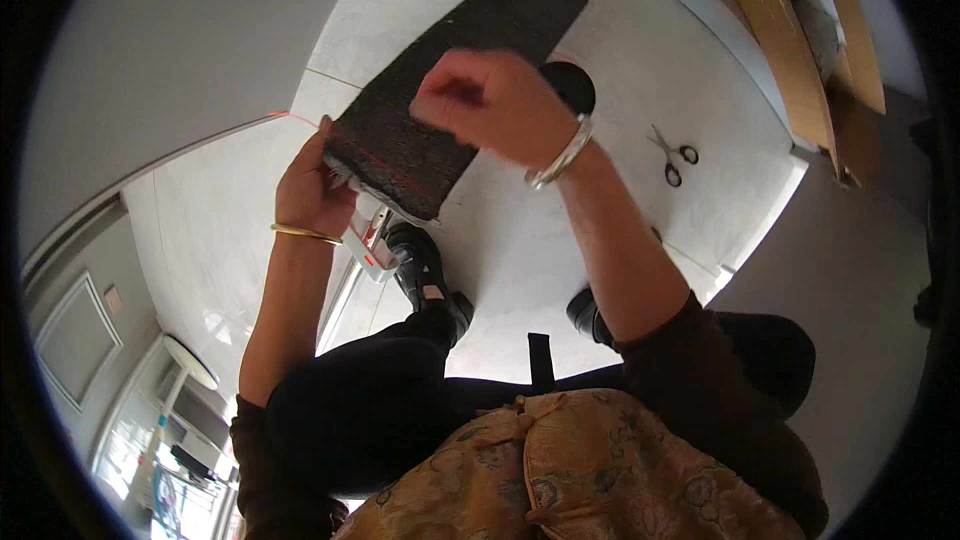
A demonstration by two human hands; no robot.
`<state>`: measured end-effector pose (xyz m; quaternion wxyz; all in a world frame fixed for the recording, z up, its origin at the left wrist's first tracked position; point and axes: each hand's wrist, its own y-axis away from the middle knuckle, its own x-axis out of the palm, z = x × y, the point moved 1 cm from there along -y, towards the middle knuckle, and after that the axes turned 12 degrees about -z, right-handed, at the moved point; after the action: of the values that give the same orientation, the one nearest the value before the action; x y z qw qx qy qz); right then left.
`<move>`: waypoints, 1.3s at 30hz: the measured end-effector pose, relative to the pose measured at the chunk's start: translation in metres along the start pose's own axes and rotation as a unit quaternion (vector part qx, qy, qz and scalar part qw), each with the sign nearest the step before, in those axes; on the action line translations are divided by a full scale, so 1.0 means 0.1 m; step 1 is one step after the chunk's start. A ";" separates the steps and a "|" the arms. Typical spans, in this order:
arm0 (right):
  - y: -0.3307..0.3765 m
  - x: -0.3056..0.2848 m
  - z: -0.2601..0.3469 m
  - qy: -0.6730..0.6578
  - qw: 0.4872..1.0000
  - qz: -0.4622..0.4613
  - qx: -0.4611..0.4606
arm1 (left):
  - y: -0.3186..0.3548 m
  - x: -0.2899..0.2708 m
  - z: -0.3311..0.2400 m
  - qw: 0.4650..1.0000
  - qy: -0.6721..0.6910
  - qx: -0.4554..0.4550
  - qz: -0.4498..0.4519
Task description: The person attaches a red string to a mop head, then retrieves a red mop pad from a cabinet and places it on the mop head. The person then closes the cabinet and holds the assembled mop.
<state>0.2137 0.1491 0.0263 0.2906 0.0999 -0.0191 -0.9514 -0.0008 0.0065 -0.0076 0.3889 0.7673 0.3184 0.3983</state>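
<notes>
A long dark grey piece of carpet-like fabric [490, 20] slants away from me, its near end frayed with pale fibres. My left hand [315, 190] grips its near left corner, with the thumb on top and the other fingers underneath. Orange-red thread [375, 152] runs across the fabric near that end, and a strand sticks out left past my thumb. Above the middle of the fabric is my right hand [500, 105], its fingers curled closed. Whatever it may pinch is too small or blurred to make out.
Black-handled scissors [668, 152] lie partly open on the pale tiled floor [720, 210], right of my right forearm. A cardboard box [795, 60] stands at the far right. A black round object [570, 88] shows behind my right hand. My black shoe [418, 265] is below the fabric.
</notes>
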 end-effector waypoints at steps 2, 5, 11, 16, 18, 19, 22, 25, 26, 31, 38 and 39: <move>-0.02 -0.17 -0.07 -0.007 0.996 -0.028 0.083 | 0.00 0.04 -0.02 0.999 -0.011 0.007 -0.029; 0.03 -0.38 -0.12 0.010 0.988 0.006 0.157 | 0.05 0.12 -0.03 0.999 -0.033 0.012 -0.021; -0.18 -0.37 -0.10 -0.010 0.995 -0.045 0.088 | 0.08 0.13 -0.02 0.995 -0.053 0.038 -0.079; -0.72 -0.09 -0.12 0.055 0.992 -0.040 -0.105 | 0.05 0.12 -0.06 0.985 -0.100 0.054 -0.129; -0.96 0.15 -0.15 0.082 0.983 0.052 -0.156 | 0.06 0.17 -0.03 0.983 -0.084 0.077 -0.147; -1.08 0.26 -0.15 0.096 0.975 0.097 -0.176 | 0.05 0.21 -0.01 0.983 -0.073 0.092 -0.143; -1.26 0.58 -0.11 0.187 0.916 0.350 -0.061 | 0.13 0.24 0.01 0.972 -0.091 0.112 -0.187; -1.39 0.81 -0.08 0.261 0.813 0.518 -0.050 | 0.14 0.29 0.03 0.964 -0.096 0.151 -0.196; -1.40 0.84 -0.08 0.232 0.815 0.529 -0.049 | 0.13 0.29 0.03 0.964 -0.089 0.162 -0.190; -1.42 0.79 -0.14 0.067 0.852 0.515 0.060 | 0.12 0.29 0.03 0.965 -0.086 0.154 -0.192; -1.44 0.96 -0.11 0.099 0.902 0.419 -0.027 | 0.10 0.32 0.03 0.976 -0.067 0.111 -0.176; -1.44 0.97 -0.09 0.139 0.905 0.397 -0.059 | 0.10 0.32 0.03 0.977 -0.067 0.103 -0.177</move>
<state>0.0576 0.2152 -0.0130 0.6495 0.1975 0.0399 -0.7332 0.0193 0.0262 0.0113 0.3922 0.7597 0.4617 0.2361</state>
